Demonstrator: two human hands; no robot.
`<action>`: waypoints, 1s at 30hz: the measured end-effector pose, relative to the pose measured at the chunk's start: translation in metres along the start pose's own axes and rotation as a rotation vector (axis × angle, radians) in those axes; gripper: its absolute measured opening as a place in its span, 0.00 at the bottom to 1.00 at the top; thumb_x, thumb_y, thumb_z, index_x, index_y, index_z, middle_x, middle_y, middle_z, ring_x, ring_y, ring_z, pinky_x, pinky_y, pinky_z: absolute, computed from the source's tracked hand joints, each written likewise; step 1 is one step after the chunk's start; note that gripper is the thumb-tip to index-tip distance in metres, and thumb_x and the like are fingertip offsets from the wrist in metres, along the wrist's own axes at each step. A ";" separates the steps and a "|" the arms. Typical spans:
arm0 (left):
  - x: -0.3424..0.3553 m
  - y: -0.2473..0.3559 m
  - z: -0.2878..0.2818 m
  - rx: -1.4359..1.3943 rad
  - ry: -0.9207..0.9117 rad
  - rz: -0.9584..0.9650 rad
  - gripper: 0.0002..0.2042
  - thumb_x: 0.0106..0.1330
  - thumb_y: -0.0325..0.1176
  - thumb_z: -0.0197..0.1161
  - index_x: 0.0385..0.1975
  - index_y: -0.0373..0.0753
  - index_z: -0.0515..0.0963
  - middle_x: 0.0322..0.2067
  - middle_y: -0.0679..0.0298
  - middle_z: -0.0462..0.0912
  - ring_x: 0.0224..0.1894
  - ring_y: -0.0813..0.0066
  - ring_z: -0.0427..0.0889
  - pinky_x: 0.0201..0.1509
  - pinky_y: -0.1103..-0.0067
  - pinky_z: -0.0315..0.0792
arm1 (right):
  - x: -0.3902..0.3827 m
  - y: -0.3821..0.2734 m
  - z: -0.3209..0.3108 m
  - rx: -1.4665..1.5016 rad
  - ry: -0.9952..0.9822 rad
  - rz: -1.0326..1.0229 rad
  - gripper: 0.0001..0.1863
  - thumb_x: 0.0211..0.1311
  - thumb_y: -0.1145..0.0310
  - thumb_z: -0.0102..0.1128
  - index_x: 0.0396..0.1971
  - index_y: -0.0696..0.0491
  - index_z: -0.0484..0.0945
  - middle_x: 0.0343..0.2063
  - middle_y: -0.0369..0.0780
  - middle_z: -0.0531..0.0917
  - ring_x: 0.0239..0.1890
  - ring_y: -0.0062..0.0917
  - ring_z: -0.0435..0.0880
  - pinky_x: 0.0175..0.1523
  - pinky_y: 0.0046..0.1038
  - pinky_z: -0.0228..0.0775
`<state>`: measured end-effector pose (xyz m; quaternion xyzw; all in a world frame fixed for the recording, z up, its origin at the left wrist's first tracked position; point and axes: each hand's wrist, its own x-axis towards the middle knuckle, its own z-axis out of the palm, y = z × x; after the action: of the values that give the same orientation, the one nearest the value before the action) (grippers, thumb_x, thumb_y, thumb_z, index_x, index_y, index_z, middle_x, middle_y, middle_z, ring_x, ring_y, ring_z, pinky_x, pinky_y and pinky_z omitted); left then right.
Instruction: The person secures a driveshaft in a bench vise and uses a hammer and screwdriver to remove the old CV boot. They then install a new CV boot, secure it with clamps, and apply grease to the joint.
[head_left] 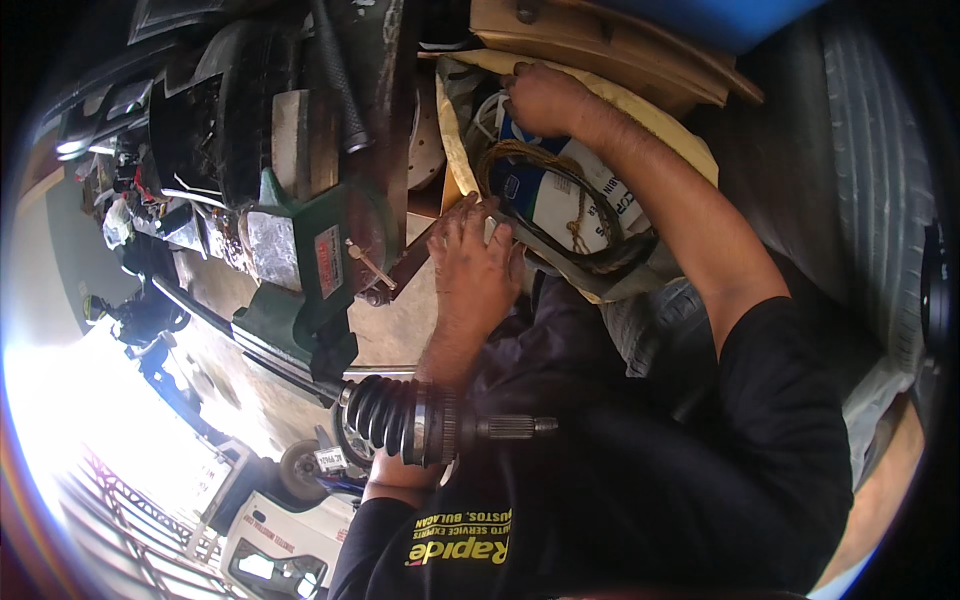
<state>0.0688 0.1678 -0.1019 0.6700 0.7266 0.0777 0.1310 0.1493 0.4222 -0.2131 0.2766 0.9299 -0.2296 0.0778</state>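
A yellow-edged sack (690,150) gapes in front of me. My left hand (474,262) is at its near left rim, the fingers slightly apart and bent over the edge. My right hand (545,100) reaches over the far side of the mouth with curled fingers; what they hold, if anything, is hidden. Inside lie a brown coiled cord (520,152) and a white-and-blue printed package (560,212). Across my left forearm, nearer to me, extends a drive axle with a ribbed black rubber boot (380,412) and a splined metal end (515,427).
A green bench vise (310,260) with a sliding handle (370,265) stands to the left. A knurled black bar (342,90) lies above it. Brown cardboard (600,45) is behind the sack, a large tire (875,180) at the right. White vehicles (270,545) show at lower left.
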 end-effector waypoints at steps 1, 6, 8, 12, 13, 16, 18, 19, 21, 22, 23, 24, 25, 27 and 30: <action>-0.001 -0.001 0.000 -0.014 -0.001 -0.012 0.19 0.56 0.32 0.74 0.48 0.41 0.79 0.62 0.55 0.74 0.70 0.50 0.69 0.71 0.50 0.59 | 0.004 -0.003 0.002 -0.069 -0.019 -0.026 0.20 0.73 0.61 0.52 0.49 0.58 0.86 0.45 0.51 0.88 0.52 0.47 0.87 0.60 0.45 0.79; -0.002 -0.002 0.000 -0.067 -0.005 0.012 0.19 0.56 0.32 0.74 0.48 0.41 0.79 0.62 0.54 0.74 0.70 0.50 0.69 0.72 0.50 0.59 | 0.031 -0.005 0.000 -0.019 -0.135 0.255 0.24 0.72 0.55 0.52 0.47 0.59 0.89 0.50 0.53 0.87 0.55 0.47 0.87 0.61 0.46 0.79; -0.001 -0.002 -0.001 -0.075 -0.001 0.014 0.19 0.56 0.32 0.74 0.47 0.41 0.79 0.62 0.54 0.74 0.70 0.50 0.69 0.72 0.50 0.59 | 0.047 -0.003 -0.003 0.054 -0.231 0.269 0.23 0.69 0.56 0.54 0.49 0.57 0.88 0.52 0.53 0.87 0.56 0.48 0.86 0.62 0.46 0.78; -0.002 -0.003 -0.005 -0.086 0.024 0.005 0.18 0.57 0.33 0.74 0.46 0.41 0.79 0.62 0.54 0.74 0.70 0.50 0.69 0.72 0.50 0.59 | 0.052 -0.008 0.001 0.134 -0.236 0.227 0.25 0.65 0.59 0.57 0.57 0.55 0.85 0.52 0.54 0.87 0.56 0.51 0.86 0.62 0.47 0.78; -0.004 -0.004 -0.007 -0.095 0.026 -0.002 0.17 0.57 0.33 0.74 0.46 0.41 0.79 0.62 0.54 0.74 0.70 0.50 0.69 0.72 0.50 0.59 | 0.044 -0.014 0.003 0.163 -0.201 0.226 0.25 0.67 0.58 0.57 0.59 0.56 0.84 0.52 0.55 0.87 0.56 0.52 0.86 0.62 0.47 0.78; -0.011 -0.009 -0.009 -0.094 -0.004 -0.047 0.16 0.57 0.33 0.74 0.45 0.41 0.79 0.62 0.56 0.75 0.70 0.50 0.69 0.72 0.50 0.59 | 0.000 -0.020 0.002 0.241 -0.131 0.095 0.34 0.69 0.53 0.60 0.68 0.59 0.71 0.60 0.62 0.79 0.61 0.55 0.81 0.66 0.49 0.74; -0.014 -0.012 -0.008 -0.105 -0.006 -0.043 0.16 0.57 0.34 0.74 0.44 0.41 0.80 0.61 0.56 0.75 0.70 0.50 0.69 0.72 0.50 0.59 | -0.044 -0.031 0.003 0.102 -0.018 0.058 0.35 0.69 0.53 0.62 0.70 0.59 0.70 0.63 0.61 0.77 0.64 0.55 0.78 0.69 0.48 0.71; -0.015 -0.014 -0.007 -0.115 -0.005 -0.043 0.15 0.57 0.34 0.74 0.44 0.41 0.80 0.61 0.57 0.75 0.70 0.51 0.69 0.71 0.50 0.59 | -0.060 -0.033 -0.002 0.032 0.084 0.016 0.36 0.69 0.53 0.62 0.71 0.59 0.69 0.64 0.61 0.76 0.66 0.55 0.76 0.70 0.48 0.70; -0.015 -0.014 -0.005 -0.107 -0.002 -0.038 0.16 0.57 0.34 0.74 0.44 0.42 0.79 0.61 0.57 0.76 0.70 0.51 0.69 0.71 0.50 0.60 | -0.083 -0.031 -0.013 0.094 0.137 0.012 0.38 0.68 0.55 0.64 0.73 0.58 0.67 0.67 0.60 0.74 0.69 0.53 0.74 0.73 0.47 0.67; -0.015 -0.015 -0.005 -0.106 -0.014 -0.038 0.16 0.57 0.33 0.74 0.44 0.42 0.79 0.61 0.58 0.76 0.70 0.51 0.69 0.71 0.50 0.60 | -0.091 -0.028 -0.018 0.109 0.097 0.041 0.39 0.68 0.55 0.65 0.74 0.58 0.65 0.68 0.60 0.73 0.70 0.52 0.73 0.75 0.46 0.65; -0.014 -0.015 -0.004 -0.109 -0.006 -0.033 0.16 0.57 0.33 0.74 0.44 0.42 0.79 0.60 0.58 0.76 0.70 0.51 0.70 0.70 0.50 0.60 | -0.097 -0.022 -0.024 0.203 0.002 0.131 0.40 0.67 0.54 0.65 0.74 0.59 0.65 0.69 0.61 0.71 0.72 0.53 0.71 0.76 0.46 0.63; -0.013 -0.015 -0.003 -0.113 -0.005 -0.026 0.16 0.57 0.33 0.74 0.45 0.42 0.79 0.60 0.58 0.76 0.70 0.51 0.70 0.70 0.51 0.60 | -0.104 -0.011 -0.033 0.280 -0.169 0.258 0.41 0.66 0.53 0.65 0.74 0.60 0.65 0.71 0.62 0.68 0.73 0.54 0.68 0.77 0.46 0.61; -0.012 -0.015 -0.002 -0.118 -0.004 -0.017 0.17 0.57 0.33 0.74 0.45 0.43 0.78 0.60 0.58 0.76 0.70 0.51 0.70 0.70 0.51 0.60 | -0.110 -0.003 -0.039 0.369 -0.304 0.364 0.42 0.66 0.51 0.65 0.74 0.61 0.66 0.72 0.63 0.66 0.74 0.55 0.66 0.79 0.45 0.58; -0.009 -0.016 0.001 -0.128 0.010 -0.007 0.17 0.57 0.33 0.73 0.45 0.43 0.78 0.60 0.59 0.77 0.69 0.51 0.70 0.69 0.51 0.60 | -0.129 0.001 -0.041 0.371 -0.257 0.521 0.43 0.63 0.51 0.67 0.73 0.61 0.67 0.71 0.64 0.68 0.75 0.57 0.65 0.79 0.45 0.56; -0.005 -0.015 0.003 -0.135 0.027 0.000 0.15 0.58 0.34 0.72 0.44 0.43 0.78 0.60 0.58 0.76 0.69 0.50 0.70 0.69 0.49 0.60 | -0.157 -0.014 -0.034 0.272 -0.103 0.506 0.44 0.61 0.50 0.69 0.71 0.61 0.69 0.69 0.63 0.70 0.75 0.57 0.64 0.79 0.46 0.56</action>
<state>0.0554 0.1613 -0.1092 0.6584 0.7215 0.1356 0.1659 0.2723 0.3522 -0.1349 0.4954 0.7870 -0.3392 0.1419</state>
